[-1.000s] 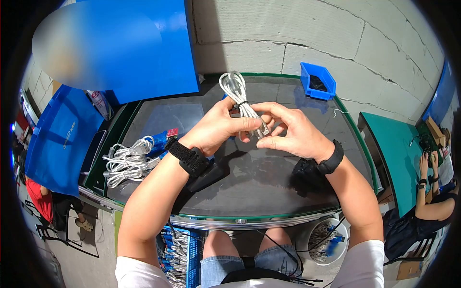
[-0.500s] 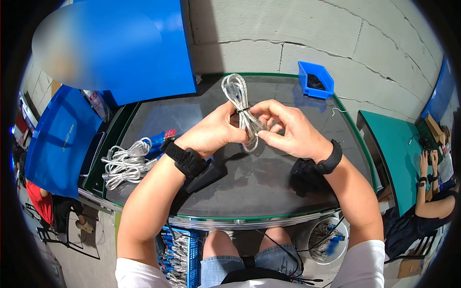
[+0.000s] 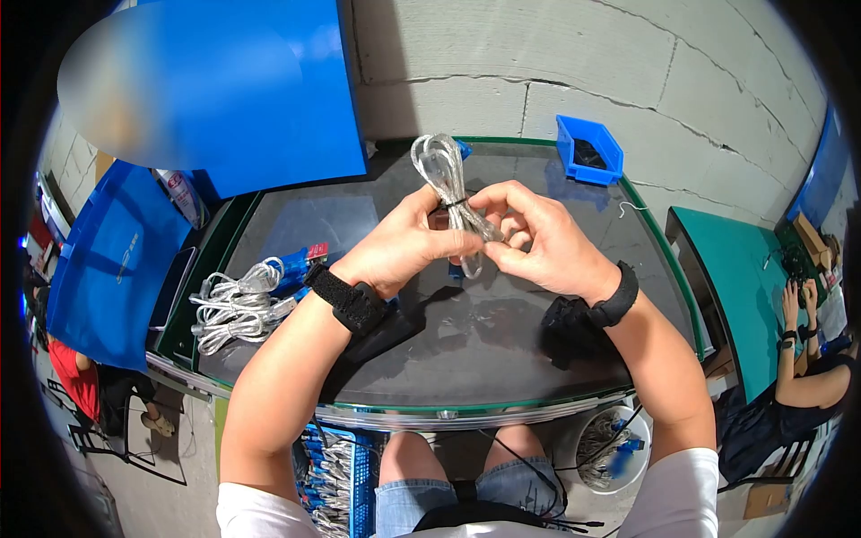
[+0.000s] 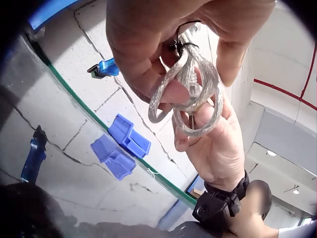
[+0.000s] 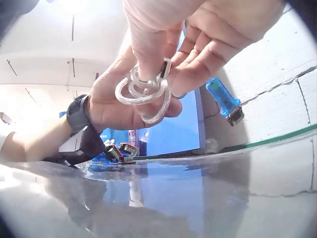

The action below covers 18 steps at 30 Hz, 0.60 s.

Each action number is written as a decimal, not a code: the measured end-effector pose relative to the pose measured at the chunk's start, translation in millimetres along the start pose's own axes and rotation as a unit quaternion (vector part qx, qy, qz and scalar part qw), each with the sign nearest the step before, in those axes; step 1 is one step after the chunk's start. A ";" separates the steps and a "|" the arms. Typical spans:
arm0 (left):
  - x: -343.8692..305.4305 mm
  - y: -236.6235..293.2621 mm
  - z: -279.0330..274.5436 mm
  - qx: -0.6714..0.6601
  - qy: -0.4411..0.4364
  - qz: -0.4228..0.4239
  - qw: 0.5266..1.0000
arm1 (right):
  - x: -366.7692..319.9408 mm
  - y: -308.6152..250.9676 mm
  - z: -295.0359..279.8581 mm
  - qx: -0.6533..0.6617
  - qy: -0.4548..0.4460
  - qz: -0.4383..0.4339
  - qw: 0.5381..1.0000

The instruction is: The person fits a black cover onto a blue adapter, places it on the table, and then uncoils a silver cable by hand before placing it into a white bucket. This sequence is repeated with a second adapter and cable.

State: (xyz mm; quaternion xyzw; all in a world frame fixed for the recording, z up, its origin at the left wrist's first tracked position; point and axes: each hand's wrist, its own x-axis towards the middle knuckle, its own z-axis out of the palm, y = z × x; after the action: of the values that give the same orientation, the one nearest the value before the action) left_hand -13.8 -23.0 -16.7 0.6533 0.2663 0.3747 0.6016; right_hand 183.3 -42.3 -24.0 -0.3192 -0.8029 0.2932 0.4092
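A coiled silver-white cable [image 3: 437, 161] is held above the tabletop, bound at its middle by a black tie [image 4: 182, 48]. My left hand [image 3: 411, 240] grips the bundle around the tie, thumb towards me. My right hand [image 3: 542, 235] pinches the cable's near end by its metal USB plug [image 5: 165, 68], whose flat shell shows between the fingers in the right wrist view. The cable's other end carries a translucent blue connector [image 5: 223, 98] with a bare circuit board, hanging beyond the upper loops. Fingers partly hide the lower loops.
More coiled cables [image 3: 238, 305] with blue connectors lie on the dark tabletop [image 3: 484, 359] at left. A blue bin [image 3: 592, 152] stands at the back right. Below the table edge are a blue crate [image 3: 361, 475] and a white bucket [image 3: 641, 466], both holding cables.
The metal plug, showing between my hands a second ago, is now mostly covered by my right fingers in the head view. The blue connector has come out beside the upper loops.
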 end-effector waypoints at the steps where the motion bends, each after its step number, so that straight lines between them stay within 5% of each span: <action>1: -0.8 2.3 1.6 -0.015 0.027 -0.011 0.999 | 0.5 1.8 -1.4 -0.028 0.000 -0.022 0.999; 6: -1.8 -6.9 -8.0 -0.011 0.043 -0.051 0.998 | -3.7 -0.2 2.1 -0.056 -0.009 -0.051 0.997; 11: -0.5 -9.1 -10.5 -0.035 0.044 0.011 0.998 | -5.0 2.8 0.3 0.035 0.016 0.053 0.998; 18: 3.8 -4.6 -15.1 -0.028 0.054 0.025 0.998 | -1.2 3.9 -2.5 0.033 0.007 0.021 0.999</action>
State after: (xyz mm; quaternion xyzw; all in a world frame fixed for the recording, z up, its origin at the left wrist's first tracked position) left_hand -23.3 -10.4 -20.7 0.6217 0.2717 0.4312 0.5947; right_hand 187.0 -40.3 -26.2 -0.3242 -0.7830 0.3261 0.4188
